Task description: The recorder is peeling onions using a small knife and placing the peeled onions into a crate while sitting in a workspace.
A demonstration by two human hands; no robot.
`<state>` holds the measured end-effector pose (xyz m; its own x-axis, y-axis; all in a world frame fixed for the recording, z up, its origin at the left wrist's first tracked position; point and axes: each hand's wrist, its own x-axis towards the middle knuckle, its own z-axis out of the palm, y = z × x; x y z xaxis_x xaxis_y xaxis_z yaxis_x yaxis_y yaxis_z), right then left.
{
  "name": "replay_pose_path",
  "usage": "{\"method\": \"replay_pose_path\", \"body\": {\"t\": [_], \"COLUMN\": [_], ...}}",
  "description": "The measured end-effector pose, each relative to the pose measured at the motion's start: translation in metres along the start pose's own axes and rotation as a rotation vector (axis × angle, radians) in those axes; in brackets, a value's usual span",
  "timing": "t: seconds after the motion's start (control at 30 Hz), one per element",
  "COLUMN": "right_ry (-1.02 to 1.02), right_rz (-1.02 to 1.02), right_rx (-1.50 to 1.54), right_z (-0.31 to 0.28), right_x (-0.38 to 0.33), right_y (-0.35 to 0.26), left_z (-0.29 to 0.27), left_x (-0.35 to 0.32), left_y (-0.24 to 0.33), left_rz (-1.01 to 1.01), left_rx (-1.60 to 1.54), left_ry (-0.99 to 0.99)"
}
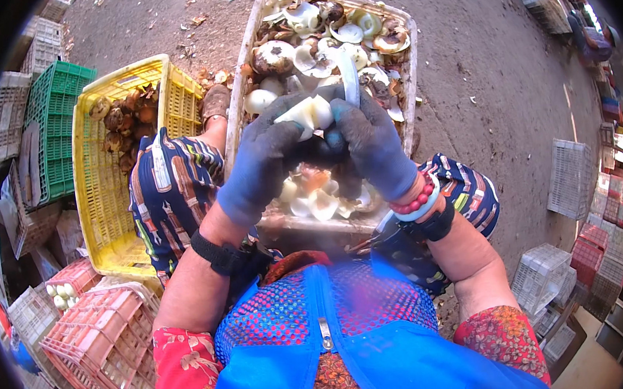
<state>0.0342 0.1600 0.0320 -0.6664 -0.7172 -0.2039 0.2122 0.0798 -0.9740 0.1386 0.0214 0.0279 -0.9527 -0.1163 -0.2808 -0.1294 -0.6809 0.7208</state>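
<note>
holding white onion between gloved hands

My feed arrives in bright, diffuse daylight. The onion gleams near white; a hazy smear softens the vest and near edge of the tray. Toward the black, rounded rim, crates bend and blur.

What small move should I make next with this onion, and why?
Perhaps ease the outer layer off the white, split-looking onion with your blue-and-black-gloved right hand: your similarly gloved left hand grips it, and the pale rectangular plastic crate of onion peelings lies below.
</note>
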Motion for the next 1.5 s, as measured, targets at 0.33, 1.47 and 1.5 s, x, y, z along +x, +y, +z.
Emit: {"method": "replay_pose_path", "body": {"t": [0.33,1.47,1.5], "right_ry": [0.125,-0.112,-0.122], "right_rz": [0.007,0.376,0.390], "right_rx": [-0.320,0.334,0.313], "right_z": [-0.031,-0.029,-0.024], "right_x": [0.016,0.036,0.037], "right_y": [0.018,-0.003,-0.004], "left_z": [-0.001,-0.020,-0.017], "left_x": [0.006,-0.472,-0.471], "left_y": [-0.011,0.151,0.144], "left_rz": [-0.034,0.707,0.692], "left_rx": [-0.137,1.370,1.357], "left_ry": [-0.011,2.675,2.705]}}
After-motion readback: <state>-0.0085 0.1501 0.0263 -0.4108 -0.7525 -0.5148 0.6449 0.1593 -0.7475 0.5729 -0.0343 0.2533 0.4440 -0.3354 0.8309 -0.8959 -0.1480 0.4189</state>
